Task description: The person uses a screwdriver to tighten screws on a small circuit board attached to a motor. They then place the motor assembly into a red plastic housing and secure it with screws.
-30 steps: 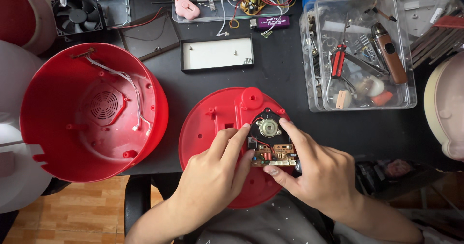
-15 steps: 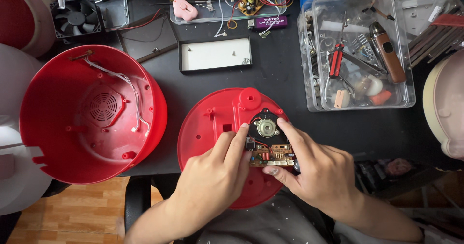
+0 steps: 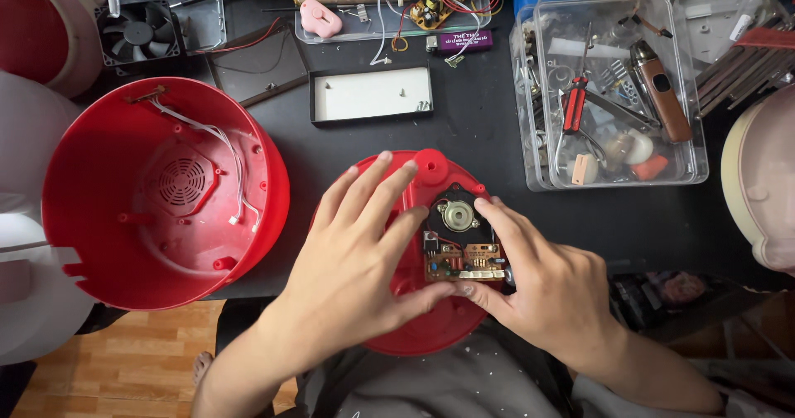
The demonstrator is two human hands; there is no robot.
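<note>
A round red plastic base plate (image 3: 431, 335) lies at the near edge of the black table. A small brown circuit board (image 3: 464, 261) with a round metal part (image 3: 458, 216) above it sits in a black recess of the plate. My left hand (image 3: 356, 261) rests flat on the plate, fingers spread, thumb touching the board's lower edge. My right hand (image 3: 546, 290) pinches the board's right and lower edge between thumb and fingers.
A deep red bowl-shaped housing (image 3: 91, 211) with white wires inside stands at the left. A shallow black tray (image 3: 371, 95) lies behind the plate. A clear plastic box (image 3: 613, 95) holds a red screwdriver and several tools at the right. A fan (image 3: 137, 33) sits far left.
My left hand has opened and spread its fingers flat over the red plate. The right hand has stayed on the board's edge.
</note>
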